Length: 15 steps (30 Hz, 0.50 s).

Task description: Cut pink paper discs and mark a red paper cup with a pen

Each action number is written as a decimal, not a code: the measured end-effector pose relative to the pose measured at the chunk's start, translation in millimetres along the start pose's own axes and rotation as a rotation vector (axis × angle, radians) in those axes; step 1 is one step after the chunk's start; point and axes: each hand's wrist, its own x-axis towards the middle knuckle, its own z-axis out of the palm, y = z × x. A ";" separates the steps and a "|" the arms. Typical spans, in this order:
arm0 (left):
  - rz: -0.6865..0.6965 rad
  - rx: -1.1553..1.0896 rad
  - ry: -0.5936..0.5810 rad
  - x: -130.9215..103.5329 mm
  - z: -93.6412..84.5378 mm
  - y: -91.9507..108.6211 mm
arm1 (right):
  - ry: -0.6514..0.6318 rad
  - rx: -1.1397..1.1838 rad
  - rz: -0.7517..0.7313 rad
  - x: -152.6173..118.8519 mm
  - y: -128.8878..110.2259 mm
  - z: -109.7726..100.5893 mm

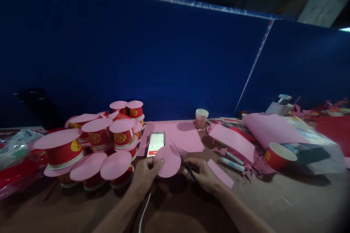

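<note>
Disc (167, 164): pink paper, held up over the near middle of the table (175, 214).
Left hand (146, 174): fingers are closed, the left edge of the disc being pinched under the thumb.
Right hand (203, 174): fingers are curled shut around a dark pointed tool (190, 173), its tip aimed far and left, beside the right edge of the disc; contact cannot be told.
Phone (156, 143): lit, partly hidden by the disc.
Pink sheet (177, 129): laid flat, beyond the hands.
Red pieces (119, 136): pink-topped, grouped left.
Paper strip (221, 173): laid right.
</note>
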 end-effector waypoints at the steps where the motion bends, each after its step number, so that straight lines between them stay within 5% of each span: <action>1: -0.002 -0.005 -0.007 -0.2 0.3 -0.1 | -0.003 0.004 -0.004 0.1 -0.1 0.0; 15: -0.029 -0.051 -0.054 2.7 0.5 -8.8 | -0.001 -0.064 -0.068 -0.4 -4.8 -1.0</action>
